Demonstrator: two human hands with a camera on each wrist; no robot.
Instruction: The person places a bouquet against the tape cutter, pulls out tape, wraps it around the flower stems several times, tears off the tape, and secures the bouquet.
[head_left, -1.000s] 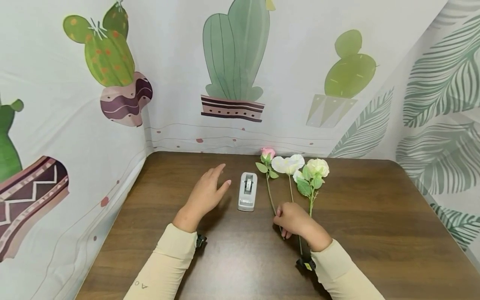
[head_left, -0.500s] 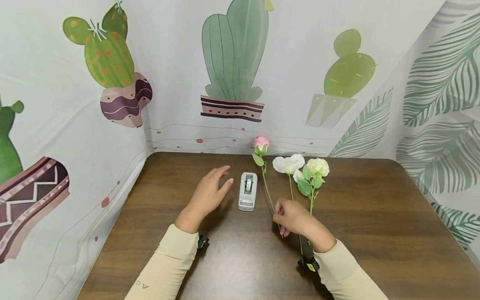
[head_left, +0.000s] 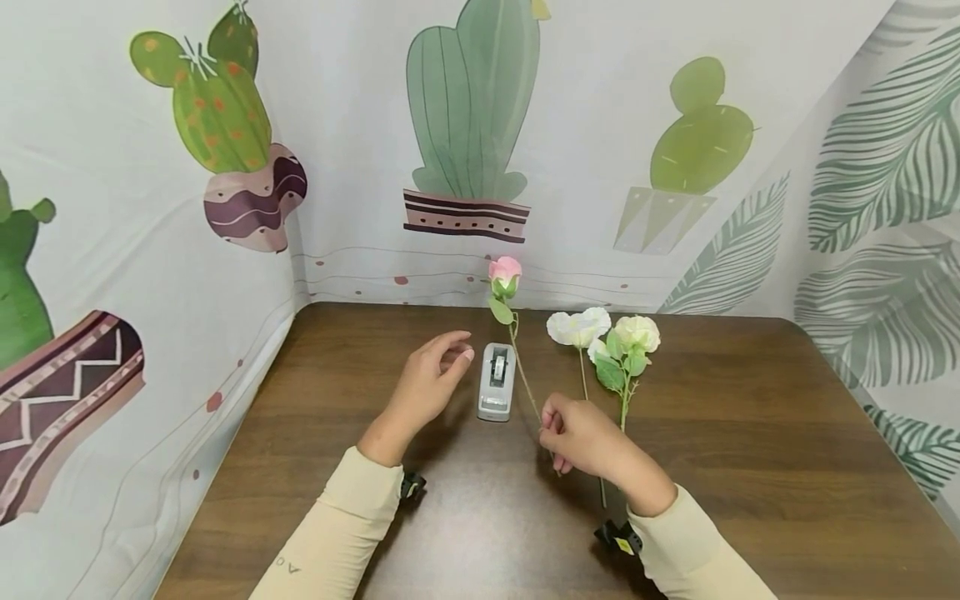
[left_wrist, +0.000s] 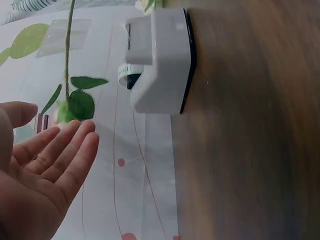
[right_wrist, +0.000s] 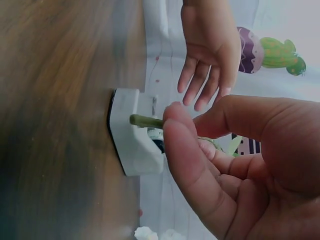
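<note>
a person in cream sleeves sits at a dark wooden table [head_left: 750,467] backed by a cloth printed with cacti. the right hand [head_left: 581,437] pinches the lower stem of a pink rose [head_left: 505,269], fingers curled round it, holding the flower raised off the table so the bloom leans toward 11 o'clock, above a white tape dispenser [head_left: 496,382]. the dispenser sits on the table at 9 o'clock from that hand, just beside the stem. the left hand [head_left: 429,385] hovers at 9 o'clock from the dispenser, palm open, fingers loosely relaxed, grasping nothing. a white flower [head_left: 577,327] and a cream flower with green leaves [head_left: 636,333] lie flat on the table at 12 to 1 o'clock from the right hand, touching each other.
</note>
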